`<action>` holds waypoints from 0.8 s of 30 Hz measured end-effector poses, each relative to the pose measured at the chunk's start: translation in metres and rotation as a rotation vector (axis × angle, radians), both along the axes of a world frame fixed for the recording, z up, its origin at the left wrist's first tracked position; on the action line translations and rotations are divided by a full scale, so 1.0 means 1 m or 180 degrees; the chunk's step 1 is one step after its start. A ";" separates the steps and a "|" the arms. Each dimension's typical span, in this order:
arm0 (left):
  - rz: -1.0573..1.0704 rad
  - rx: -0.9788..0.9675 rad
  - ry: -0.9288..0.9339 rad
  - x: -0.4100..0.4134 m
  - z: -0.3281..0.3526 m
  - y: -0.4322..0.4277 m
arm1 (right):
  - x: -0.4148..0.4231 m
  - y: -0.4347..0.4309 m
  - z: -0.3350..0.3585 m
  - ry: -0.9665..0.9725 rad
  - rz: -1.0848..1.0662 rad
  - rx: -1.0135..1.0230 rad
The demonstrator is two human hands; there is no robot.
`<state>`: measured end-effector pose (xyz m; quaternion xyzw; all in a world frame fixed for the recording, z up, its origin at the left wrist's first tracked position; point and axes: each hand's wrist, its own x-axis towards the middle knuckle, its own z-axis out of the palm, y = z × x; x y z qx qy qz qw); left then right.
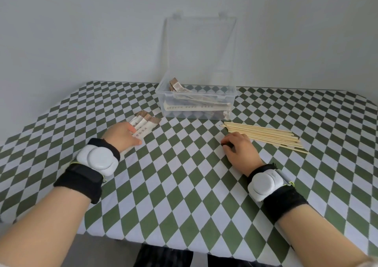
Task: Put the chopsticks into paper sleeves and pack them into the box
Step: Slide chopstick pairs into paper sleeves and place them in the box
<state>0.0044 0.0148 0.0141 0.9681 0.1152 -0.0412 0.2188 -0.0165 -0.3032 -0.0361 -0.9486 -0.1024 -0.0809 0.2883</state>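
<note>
Head view: both forearms reach over a table, one hand on each side of a clear box.
Left hand: lies over the near ends of the paper sleeves; its fingertips touch them and the thumb runs along the near edge. Whether it pinches one or only rests on them, I cannot tell.
Right hand: knuckles up on the cloth, fingers curled under, nothing seen in its hold. The bare chopsticks lie just beyond and to the right of it, close but apart.
Paper sleeves: a small fanned stack, white with printed characters and brown patterned tips, pointing away toward the box.
Chopsticks: a loose flat bundle of thin, pale wooden sticks, lying nearly crosswise with their tips toward the middle of the table.
Box: see-through plastic, rectangular, at the far middle of the table. Its hinged lid stands upright against the wall.
Filled sleeves: several lie inside the box, one long one along the front wall, with brown ends sticking up at the left corner.
Tablecloth: smooth, green and white diamonds.
Wrist units: rounded white plastic shells on black fabric bands, one on each wrist.
Wall: plain, pale grey.
</note>
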 end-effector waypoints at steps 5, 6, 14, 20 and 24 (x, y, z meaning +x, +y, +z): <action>-0.0075 -0.1150 -0.0314 -0.004 0.042 -0.020 | 0.002 0.000 -0.002 0.0016 -0.0028 0.0028; -0.0108 -0.1616 -0.0311 -0.006 0.048 -0.029 | 0.002 0.000 -0.002 0.0022 -0.0033 0.0041; 0.0429 -0.5476 -0.0136 0.006 0.014 -0.094 | 0.000 0.000 0.000 0.0004 0.0012 0.0297; 0.0817 -0.6232 -0.0358 0.012 -0.035 -0.120 | -0.002 0.002 0.002 -0.0103 0.0268 0.0411; 0.0630 -0.6319 -0.0537 0.017 -0.044 -0.121 | -0.003 0.001 0.003 0.0231 0.0340 0.0906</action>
